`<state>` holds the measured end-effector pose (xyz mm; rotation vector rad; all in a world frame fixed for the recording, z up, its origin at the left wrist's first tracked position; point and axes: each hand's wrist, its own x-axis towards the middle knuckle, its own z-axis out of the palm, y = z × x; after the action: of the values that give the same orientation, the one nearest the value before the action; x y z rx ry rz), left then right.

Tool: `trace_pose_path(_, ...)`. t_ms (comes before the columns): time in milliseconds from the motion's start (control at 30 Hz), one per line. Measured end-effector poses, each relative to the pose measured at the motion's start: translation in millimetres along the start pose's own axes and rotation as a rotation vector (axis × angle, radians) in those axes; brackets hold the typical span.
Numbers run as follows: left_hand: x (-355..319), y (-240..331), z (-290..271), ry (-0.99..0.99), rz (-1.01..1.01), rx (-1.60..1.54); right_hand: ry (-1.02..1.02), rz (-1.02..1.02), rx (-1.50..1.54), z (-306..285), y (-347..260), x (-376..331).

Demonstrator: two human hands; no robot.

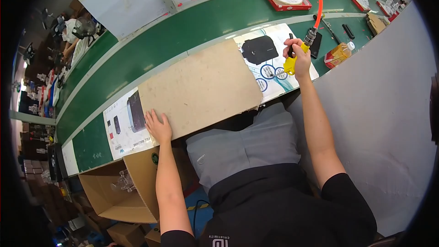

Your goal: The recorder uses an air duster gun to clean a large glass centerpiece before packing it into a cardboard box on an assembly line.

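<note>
My right hand [300,61] grips a yellow air blow gun [290,65] with a black lever, over the right part of the work surface. Its thin nozzle points left, above a printed white cardboard sheet [286,34]. A coiled orange hose [318,0] runs from the gun's metal coupling toward the back. My left hand [158,127] lies flat, fingers spread, at the front left edge of a plain brown cardboard sheet [196,89]. Under and left of that hand, another printed cardboard sheet [128,123] shows.
A juice bottle [339,55], a black phone [316,45] and a screwdriver-like tool [330,29] lie at the right. Behind, a red tray [286,6] holds clear plastic parts on the green bench [219,11]. An open carton [120,212] with clear parts stands below left. A grey panel [375,110] borders the right.
</note>
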<state>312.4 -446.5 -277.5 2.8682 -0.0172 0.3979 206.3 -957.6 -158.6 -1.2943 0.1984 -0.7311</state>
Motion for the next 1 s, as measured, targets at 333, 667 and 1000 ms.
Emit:
trace_pose_path(333, 1, 0, 2, -0.006, 0.002, 0.004, 0.053, -0.015, 0.026, 7, -6, -3)
trace_pose_path(667, 0, -4, 3, 0.008, 0.015, 0.001, 0.013, -0.006, 0.013, 1, -1, -2)
trace_pose_path(1000, -2, 0, 2, -0.026, 0.006, 0.001, 0.030, -0.026, 0.034, -3, 5, -3)
